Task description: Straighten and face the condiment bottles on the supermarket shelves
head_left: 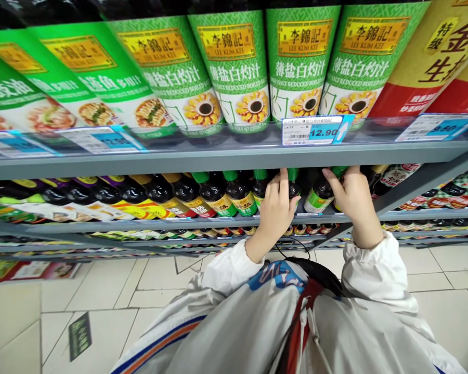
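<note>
On the shelf under the top ledge stands a row of dark sauce bottles with green caps. My left hand rests against a green-capped bottle, fingers stretched upward and thumb out to the side. Across a small gap, a sauce bottle with a green and white label leans to the right. My right hand is closed around its green-capped top, thumb on the near side. The fingers behind the cap are partly hidden under the ledge.
Large green-labelled sauce bottles line the upper shelf, with yellow and red ones at right. The grey shelf edge carries price tags and overhangs my hands. Lower shelves hold more bottles. Tiled floor lies below.
</note>
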`<state>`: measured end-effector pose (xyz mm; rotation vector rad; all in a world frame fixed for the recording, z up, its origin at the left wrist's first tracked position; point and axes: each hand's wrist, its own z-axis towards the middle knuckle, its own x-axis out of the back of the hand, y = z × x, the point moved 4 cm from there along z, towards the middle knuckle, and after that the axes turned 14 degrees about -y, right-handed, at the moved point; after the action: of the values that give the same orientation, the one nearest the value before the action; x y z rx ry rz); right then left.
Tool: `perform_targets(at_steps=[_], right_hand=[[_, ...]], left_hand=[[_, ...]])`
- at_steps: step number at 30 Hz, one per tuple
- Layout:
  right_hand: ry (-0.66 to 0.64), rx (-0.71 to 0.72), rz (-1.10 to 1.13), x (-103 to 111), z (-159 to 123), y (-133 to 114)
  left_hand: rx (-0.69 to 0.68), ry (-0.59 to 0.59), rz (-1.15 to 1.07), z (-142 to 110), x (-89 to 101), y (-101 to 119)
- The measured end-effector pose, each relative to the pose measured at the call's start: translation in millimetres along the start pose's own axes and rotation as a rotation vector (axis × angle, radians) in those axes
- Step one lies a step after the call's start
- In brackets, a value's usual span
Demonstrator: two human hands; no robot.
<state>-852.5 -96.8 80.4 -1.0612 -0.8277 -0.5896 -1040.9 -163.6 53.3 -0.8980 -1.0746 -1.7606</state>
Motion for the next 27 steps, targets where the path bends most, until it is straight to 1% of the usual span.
perform_targets(at_steps=[5, 10, 13, 15, 18, 21, 24, 27], right_hand=[[-0.031, 0.034, -0.005, -6.2, 6.3, -3.0], [0.022, 0.102, -0.028, -12.6, 11.2, -8.2], [0.076, 0.041, 0.011, -14.9, 1.2, -4.5], [0.152, 0.025, 0.019, -21.1, -12.1, -5.4], [0.301, 0.052, -0.008, -43.9, -37.0, -12.2], [0.396, -0.005, -0.008, -77.9, -57.9, -10.0], [0.395, -0.088, -0.007, -107.6, -66.1, 4.5], [0.35, -0.149, 0.008, -123.0, -63.1, 20.8]], left_hand=[[0.003, -0.003, -0.001, 2.2, 0.7, -0.3], [0.006, 0.042, 0.025, 2.6, 1.1, -0.5], [0.041, 0.04, 0.024, 3.5, 1.6, -0.4], [0.051, 0.044, 0.029, 4.4, 2.0, 0.3], [0.043, 0.068, 0.039, 5.2, 1.5, 1.1], [0.036, 0.079, 0.04, 5.0, -0.6, 0.8], [0.039, 0.056, 0.028, 4.6, -2.5, 0.3], [0.06, 0.038, 0.019, 4.4, -2.8, 0.5]])
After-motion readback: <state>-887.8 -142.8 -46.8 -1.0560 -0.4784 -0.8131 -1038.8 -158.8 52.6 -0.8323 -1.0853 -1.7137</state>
